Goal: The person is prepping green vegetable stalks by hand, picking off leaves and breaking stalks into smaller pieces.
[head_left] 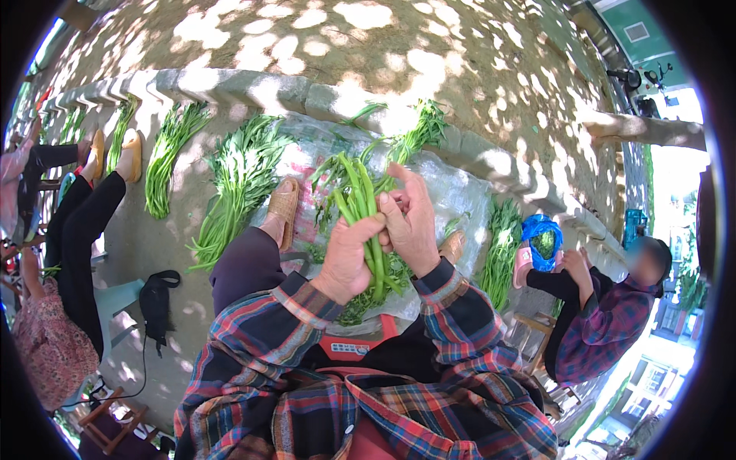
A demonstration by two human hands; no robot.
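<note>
In front of me, a small bunch of water spinach (356,188) stands upright, its thick green stems running down through my hands. My left hand (345,261) is wrapped round the lower stems. Close against it, my right hand (410,226) pinches the stems with thumb and bent fingers. Leafy pieces (399,268) lie below my hands, partly hidden by them. A clear plastic sheet (471,192) covers the ground there. On its left side rests a big pile of water spinach (245,161), and another bunch (422,130) lies at its far edge.
A stone kerb (284,92) runs along the far side. More greens (172,153) lie at the left and right (502,238). People sit on both sides; near the one at right is a blue plastic bag (543,236). A black bag (159,303) hangs at left.
</note>
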